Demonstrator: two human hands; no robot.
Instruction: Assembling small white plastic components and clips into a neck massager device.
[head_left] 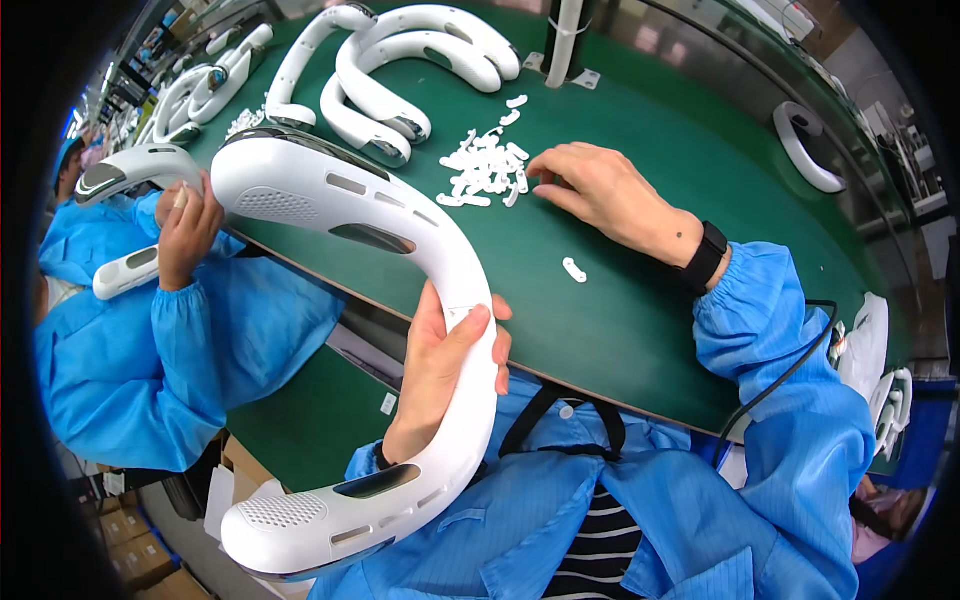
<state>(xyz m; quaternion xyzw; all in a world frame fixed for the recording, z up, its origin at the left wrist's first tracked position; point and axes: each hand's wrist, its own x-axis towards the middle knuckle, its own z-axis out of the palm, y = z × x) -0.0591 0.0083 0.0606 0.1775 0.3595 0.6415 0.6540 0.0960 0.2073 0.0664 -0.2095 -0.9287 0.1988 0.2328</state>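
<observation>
A white C-shaped neck fan [468, 255] with perforated ends and dark glossy inserts is held up in front of me. My left hand [432, 365] wraps round the middle of its curve, thumb across the front. Over the green table, my right hand [610, 195] is at the right edge of a pile of small white plastic pieces [485, 168]. Its fingers are bent, with a gap between thumb and forefinger, and I see nothing held there. One loose white piece [574, 270] lies apart from the pile, nearer to me.
Several more neck fans [430, 60] lie at the back of the green table [630, 330]. A metal post [565, 45] stands at its far side. To my left a co-worker in a blue smock [130, 330] handles another neck fan [140, 170]. A black cable [775, 385] runs beside my right sleeve.
</observation>
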